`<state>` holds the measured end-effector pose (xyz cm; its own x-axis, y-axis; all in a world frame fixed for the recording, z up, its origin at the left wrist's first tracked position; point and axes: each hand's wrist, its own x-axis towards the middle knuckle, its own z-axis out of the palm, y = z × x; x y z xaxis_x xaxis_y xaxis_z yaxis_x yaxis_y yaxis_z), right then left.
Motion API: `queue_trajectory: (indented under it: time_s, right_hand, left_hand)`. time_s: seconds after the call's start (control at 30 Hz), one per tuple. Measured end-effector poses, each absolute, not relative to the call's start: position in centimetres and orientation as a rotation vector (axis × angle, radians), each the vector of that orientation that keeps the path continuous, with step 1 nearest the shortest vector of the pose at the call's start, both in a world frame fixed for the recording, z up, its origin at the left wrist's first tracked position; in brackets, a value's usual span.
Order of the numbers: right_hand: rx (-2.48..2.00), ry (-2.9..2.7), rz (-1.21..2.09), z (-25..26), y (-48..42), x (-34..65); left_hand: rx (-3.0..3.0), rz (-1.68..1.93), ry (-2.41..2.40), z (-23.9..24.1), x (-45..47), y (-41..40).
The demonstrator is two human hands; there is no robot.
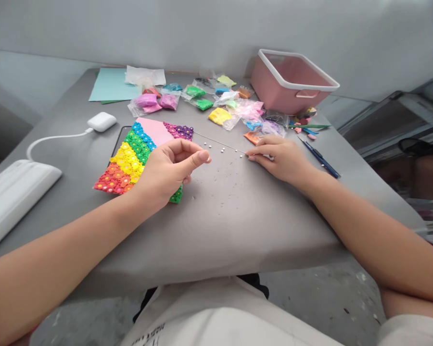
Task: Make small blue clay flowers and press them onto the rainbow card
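Note:
My left hand point(176, 166) is raised over the right part of a pink board point(153, 130) covered in bands of small rainbow-coloured clay flowers. Thumb and fingertips are pinched together, with a tiny white bit point(210, 159) showing at their tips. Farther right, my right hand point(277, 156) rests on the table, its fingers closed on the near end of a thin metal rod point(220, 142). The rod's far end reaches the purple flowers at the board's corner. Several tiny white balls point(222, 151) lie between the hands, close to the rod.
Several bags of coloured clay point(220, 116) lie behind the hands. A pink bin point(283, 91) stands at the back right, with a dark blue pen-like tool point(321, 157) nearer. On the left are a white charger case point(101, 121), a cable and a white block point(19, 197). Blue sheets point(111, 85) lie behind.

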<state>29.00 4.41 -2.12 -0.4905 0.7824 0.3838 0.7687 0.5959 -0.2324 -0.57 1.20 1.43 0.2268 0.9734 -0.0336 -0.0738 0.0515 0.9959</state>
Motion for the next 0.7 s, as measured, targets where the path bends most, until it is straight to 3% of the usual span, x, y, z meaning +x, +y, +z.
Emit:
queue_trajectory:
  time_s: [0.37,0.7]
  right_hand:
    - [-1.154,-2.227,-0.022,0.4,3.2,27.5]
    - [-0.83,-2.097,0.157,1.5,0.6,19.8]
  left_hand:
    - [1.22,1.044,0.999,1.5,-0.4,1.0]
    - [1.175,1.026,0.951,1.5,-0.5,0.7]
